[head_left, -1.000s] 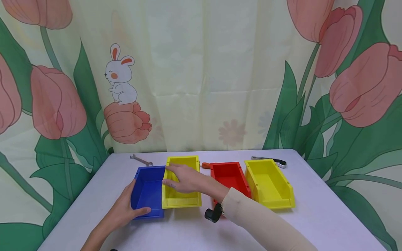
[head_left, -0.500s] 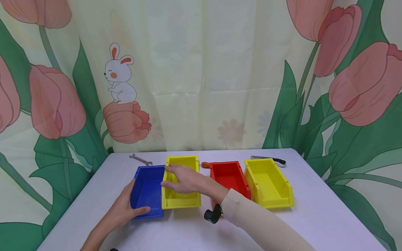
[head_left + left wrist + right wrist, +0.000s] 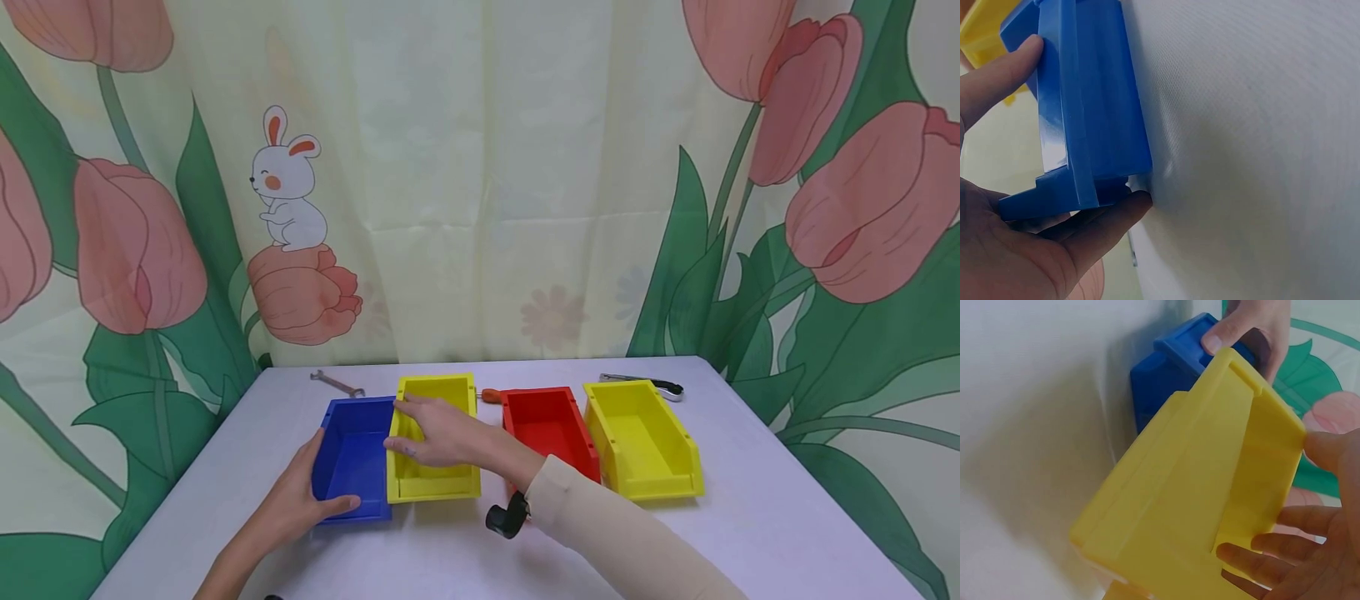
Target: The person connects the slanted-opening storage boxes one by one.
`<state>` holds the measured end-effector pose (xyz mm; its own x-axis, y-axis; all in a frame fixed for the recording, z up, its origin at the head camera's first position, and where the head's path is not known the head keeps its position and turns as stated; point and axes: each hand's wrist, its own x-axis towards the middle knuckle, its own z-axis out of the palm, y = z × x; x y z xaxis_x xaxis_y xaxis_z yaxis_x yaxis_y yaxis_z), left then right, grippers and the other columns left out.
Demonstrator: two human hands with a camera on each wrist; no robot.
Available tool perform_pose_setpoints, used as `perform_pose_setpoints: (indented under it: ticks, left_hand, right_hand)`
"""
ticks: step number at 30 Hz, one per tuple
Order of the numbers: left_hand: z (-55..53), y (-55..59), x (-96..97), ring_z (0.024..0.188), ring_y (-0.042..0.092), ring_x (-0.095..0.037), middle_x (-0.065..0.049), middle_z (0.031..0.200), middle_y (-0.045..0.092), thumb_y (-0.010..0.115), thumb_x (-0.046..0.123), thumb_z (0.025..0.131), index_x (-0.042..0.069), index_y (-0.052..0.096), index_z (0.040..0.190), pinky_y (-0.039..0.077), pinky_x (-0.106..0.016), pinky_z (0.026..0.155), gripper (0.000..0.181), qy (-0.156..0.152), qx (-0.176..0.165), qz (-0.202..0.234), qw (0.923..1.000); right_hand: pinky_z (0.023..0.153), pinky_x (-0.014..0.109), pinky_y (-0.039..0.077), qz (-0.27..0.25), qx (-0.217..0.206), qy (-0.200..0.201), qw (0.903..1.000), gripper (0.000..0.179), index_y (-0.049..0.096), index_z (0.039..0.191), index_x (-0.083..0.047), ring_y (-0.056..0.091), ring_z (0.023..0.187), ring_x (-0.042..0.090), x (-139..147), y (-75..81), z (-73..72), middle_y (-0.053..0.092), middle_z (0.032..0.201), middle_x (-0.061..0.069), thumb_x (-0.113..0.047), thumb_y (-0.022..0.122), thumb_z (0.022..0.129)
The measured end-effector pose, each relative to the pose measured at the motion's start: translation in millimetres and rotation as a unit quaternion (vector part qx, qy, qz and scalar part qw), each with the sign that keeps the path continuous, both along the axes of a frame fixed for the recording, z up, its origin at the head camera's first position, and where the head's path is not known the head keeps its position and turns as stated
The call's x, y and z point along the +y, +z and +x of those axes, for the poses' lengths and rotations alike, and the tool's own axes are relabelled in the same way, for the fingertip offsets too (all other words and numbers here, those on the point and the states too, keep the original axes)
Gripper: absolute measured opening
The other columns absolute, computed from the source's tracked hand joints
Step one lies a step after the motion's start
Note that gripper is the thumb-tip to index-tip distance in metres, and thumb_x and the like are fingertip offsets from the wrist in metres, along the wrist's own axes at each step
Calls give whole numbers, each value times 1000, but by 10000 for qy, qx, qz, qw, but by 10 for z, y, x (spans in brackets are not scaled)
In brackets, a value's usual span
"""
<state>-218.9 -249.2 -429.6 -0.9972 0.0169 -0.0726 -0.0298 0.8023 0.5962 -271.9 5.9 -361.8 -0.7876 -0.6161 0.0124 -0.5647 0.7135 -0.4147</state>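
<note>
My left hand [image 3: 296,493] holds a blue plastic bin [image 3: 354,454] by its left side, the thumb over the front part and fingers along the outer wall. In the left wrist view the fingertips reach the bin's underside at the table. My right hand [image 3: 444,429] reaches across a yellow bin [image 3: 435,486] and holds it at its left wall, thumb at the rim and fingers inside in the right wrist view. This yellow bin overlaps the blue bin's right edge in the head view, its front end tilted up over a shadow.
To the right stand a red bin [image 3: 546,417], partly behind my right forearm, and another yellow bin [image 3: 648,450]. Behind the bins lie a wrench [image 3: 337,383], a tool with an orange handle [image 3: 491,396] and a metal tool with a black handle [image 3: 666,387]. A curtain hangs beyond the table [image 3: 765,517].
The right wrist has shifted very slightly left and toward me, and the held yellow bin's front edge sits a touch lower in view. The left hand and blue bin stay put.
</note>
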Motion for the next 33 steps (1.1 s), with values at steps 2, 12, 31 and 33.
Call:
perform_pose_setpoints:
  ticks: [2, 12, 31, 33]
  left_hand:
    - [-1, -1, 1, 153, 23, -63, -38, 170, 13, 88, 54, 82, -4, 0, 168, 31, -79, 119, 136, -5, -2, 13, 10000]
    - [2, 8, -32, 154, 22, -63, -38, 171, 12, 87, 55, 83, -3, -3, 168, 30, -79, 120, 137, -43, -14, -27, 10000]
    - [-18, -30, -28, 154, 20, -63, -38, 171, 11, 87, 55, 83, -2, -3, 168, 29, -79, 121, 137, -60, -56, 31, 10000]
    - [-19, -21, -25, 154, 20, -63, -38, 171, 11, 87, 55, 83, -2, -3, 168, 29, -79, 121, 137, -43, -70, 45, 10000]
  right_hand:
    - [125, 43, 46, -3, -1, 2, 10000, 75, 39, 165, -24, 39, 161, 22, -2, -7, 1, 40, 173, -1, -57, 61, 102]
    - [124, 44, 48, -20, -99, 9, 9999, 74, 40, 165, -22, 40, 160, 24, -38, -53, 0, 40, 173, 2, -55, 61, 103]
    - [124, 45, 48, 39, -118, -62, 9999, 75, 36, 166, -24, 38, 161, 22, -13, -114, 47, 39, 173, -4, -57, 58, 103]
    - [124, 44, 48, 29, -100, -59, 9999, 75, 36, 167, -25, 39, 161, 22, -14, -113, 45, 39, 173, -4, -58, 58, 103]
